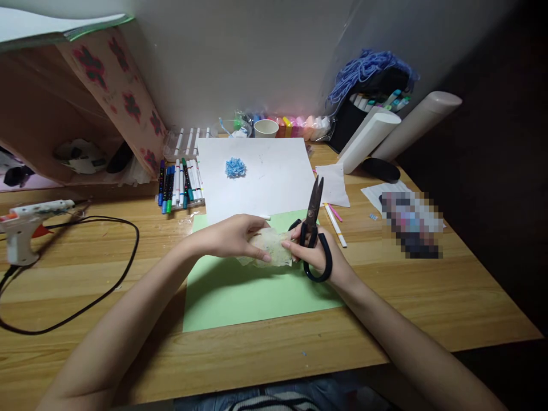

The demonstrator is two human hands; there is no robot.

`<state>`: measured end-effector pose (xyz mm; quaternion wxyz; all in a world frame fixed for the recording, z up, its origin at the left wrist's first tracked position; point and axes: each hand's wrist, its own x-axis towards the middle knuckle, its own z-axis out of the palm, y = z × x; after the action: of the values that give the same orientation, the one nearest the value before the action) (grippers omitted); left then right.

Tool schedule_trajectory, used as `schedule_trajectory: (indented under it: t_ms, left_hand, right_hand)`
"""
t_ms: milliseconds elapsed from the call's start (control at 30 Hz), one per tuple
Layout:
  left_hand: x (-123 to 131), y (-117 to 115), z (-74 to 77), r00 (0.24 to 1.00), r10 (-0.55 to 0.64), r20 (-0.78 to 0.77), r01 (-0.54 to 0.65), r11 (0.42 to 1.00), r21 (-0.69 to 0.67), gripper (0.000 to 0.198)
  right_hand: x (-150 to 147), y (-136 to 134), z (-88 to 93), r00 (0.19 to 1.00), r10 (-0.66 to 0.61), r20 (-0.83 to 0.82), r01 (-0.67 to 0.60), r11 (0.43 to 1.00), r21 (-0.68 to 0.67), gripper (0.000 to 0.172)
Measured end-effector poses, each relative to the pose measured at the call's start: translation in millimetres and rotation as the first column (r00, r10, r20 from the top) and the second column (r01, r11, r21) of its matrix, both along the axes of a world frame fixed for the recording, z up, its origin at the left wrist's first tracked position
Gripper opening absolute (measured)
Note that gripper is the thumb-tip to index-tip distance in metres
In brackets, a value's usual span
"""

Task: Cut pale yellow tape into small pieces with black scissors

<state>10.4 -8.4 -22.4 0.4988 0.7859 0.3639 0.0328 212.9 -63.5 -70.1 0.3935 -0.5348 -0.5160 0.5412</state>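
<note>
A pale yellowish-green, crinkled piece of paper (274, 248) is held between my two hands over a light green sheet (240, 297). My left hand (226, 235) is closed on its left part, thumb on top. At its right edge, my right hand (325, 254) pinches the paper with thumb and fingers. That same hand also carries black-handled scissors (315, 202), their blades pointing up and away, nearly together. Beyond the hands, a small heap of blue shreds (235, 168) lies on a white sheet (278, 182).
To the left, a glue gun (25, 228) trails a black cable (136, 242). Several markers (177, 185) lie beside the white sheet. A paper cup (266, 129) stands behind it. White bottles (370, 142), a black lid (381, 170) and a blurred object (411, 225) are at right.
</note>
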Motion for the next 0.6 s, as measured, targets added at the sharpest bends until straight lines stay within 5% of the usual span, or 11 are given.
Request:
schedule_trajectory:
  t_ms: [300,433,600]
  left_hand:
    - [1.6,4.9,-2.2,0.955,0.197,0.224,-0.141,0.960,-0.243,0.026]
    - [-8.0,7.4,13.7,0.883,0.378,0.279,-0.324,0.920,-0.219,0.025]
    - [-21.3,11.4,23.6,0.790,0.510,0.340,-0.493,0.858,-0.141,0.032]
  right_hand:
    - [5.4,7.9,6.8,0.985,-0.046,-0.165,0.039,0.998,-0.041,0.046]
    - [6.0,3.6,13.6,0.878,0.174,-0.447,-0.295,0.931,-0.216,0.071]
    - [6.1,-15.7,-3.7,0.790,0.455,-0.411,-0.554,0.817,-0.159,0.091]
